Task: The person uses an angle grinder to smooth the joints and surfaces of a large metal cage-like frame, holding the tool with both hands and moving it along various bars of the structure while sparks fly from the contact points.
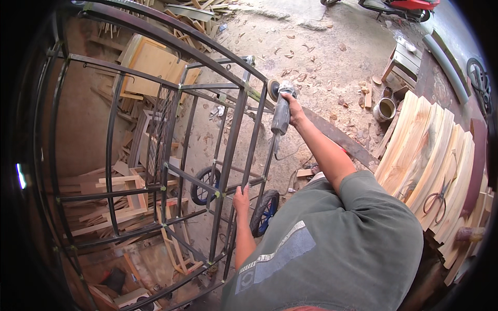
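My right hand (294, 109) is closed round the body of an angle grinder (281, 115), held out at arm's length. The grinder's round disc (273, 90) is at the far corner of a dark welded metal frame (240, 132); whether it touches the bar, I cannot tell. My left hand (241, 201) is closed on an upright tube of the same frame, lower down and nearer my body. Greenish marks show at several of the frame's joints. Two wheels with blue rims stand low at the frame, one of them a black-tyred wheel (265, 211) beside my left hand.
Stacked pale planks (423, 160) rise on the right, with scissors (437, 201) lying on them. A bucket (384, 110) and a small wooden stool (404, 61) stand beyond. Wood scraps (116, 207) pile up at left. Dry leaves litter the dusty floor (316, 62). A red motorbike (410, 8) is far off.
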Available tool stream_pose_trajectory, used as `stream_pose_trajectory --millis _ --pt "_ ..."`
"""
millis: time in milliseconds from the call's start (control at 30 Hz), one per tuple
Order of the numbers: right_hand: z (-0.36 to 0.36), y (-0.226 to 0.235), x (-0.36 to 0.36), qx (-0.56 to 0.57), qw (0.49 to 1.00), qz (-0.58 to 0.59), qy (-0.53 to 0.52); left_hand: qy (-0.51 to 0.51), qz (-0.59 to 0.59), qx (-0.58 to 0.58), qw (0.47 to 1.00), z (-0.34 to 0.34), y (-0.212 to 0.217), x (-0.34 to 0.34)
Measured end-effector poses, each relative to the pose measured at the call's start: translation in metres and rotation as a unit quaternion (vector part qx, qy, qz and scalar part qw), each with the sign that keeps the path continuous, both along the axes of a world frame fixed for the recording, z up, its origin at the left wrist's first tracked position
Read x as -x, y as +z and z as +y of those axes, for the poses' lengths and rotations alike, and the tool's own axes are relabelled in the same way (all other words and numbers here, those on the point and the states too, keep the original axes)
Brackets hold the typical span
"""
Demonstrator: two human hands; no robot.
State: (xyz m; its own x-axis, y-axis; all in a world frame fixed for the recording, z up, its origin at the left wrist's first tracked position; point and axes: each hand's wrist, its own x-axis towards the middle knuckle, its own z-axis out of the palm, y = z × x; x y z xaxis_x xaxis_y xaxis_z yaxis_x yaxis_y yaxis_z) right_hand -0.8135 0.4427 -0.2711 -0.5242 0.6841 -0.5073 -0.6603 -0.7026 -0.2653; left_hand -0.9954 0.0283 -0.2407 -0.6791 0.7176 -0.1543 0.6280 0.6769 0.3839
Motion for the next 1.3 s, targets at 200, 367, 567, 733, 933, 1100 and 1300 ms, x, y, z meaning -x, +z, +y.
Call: stream_pose_trajectory --millis 200,367,567,733,933,1100,1300 --pt "-0.004 -0.003 -0.002 -0.064 0.998 -0.004 -0.010 -0.003 0.013 0.016 1.000 0.002 0.007 -0.006" --pt "-0.002 0.020 -0.010 -0.031 0.999 -0.033 0.025 0.002 0.000 0.006 1.000 0.003 0.005 -0.003" --pt "0.003 0.027 -0.014 -0.118 0.992 -0.018 0.040 0.002 0.025 0.024 0.999 0.002 0.005 -0.006" --pt "0.011 0.021 -0.007 -0.032 0.998 -0.038 0.041 -0.003 0.042 0.005 0.999 0.005 0.005 0.006" --pt "-0.042 0.046 -0.053 -0.168 0.971 -0.123 0.116 0.021 0.043 -0.034 0.998 -0.009 0.004 0.001" --pt "-0.053 0.057 -0.090 -0.250 0.944 -0.159 0.144 0.056 0.172 -0.071 0.981 -0.026 -0.010 -0.013" --pt "-0.057 0.078 -0.095 -0.270 0.936 -0.104 0.203 0.057 0.123 -0.021 0.991 -0.041 -0.024 -0.072"
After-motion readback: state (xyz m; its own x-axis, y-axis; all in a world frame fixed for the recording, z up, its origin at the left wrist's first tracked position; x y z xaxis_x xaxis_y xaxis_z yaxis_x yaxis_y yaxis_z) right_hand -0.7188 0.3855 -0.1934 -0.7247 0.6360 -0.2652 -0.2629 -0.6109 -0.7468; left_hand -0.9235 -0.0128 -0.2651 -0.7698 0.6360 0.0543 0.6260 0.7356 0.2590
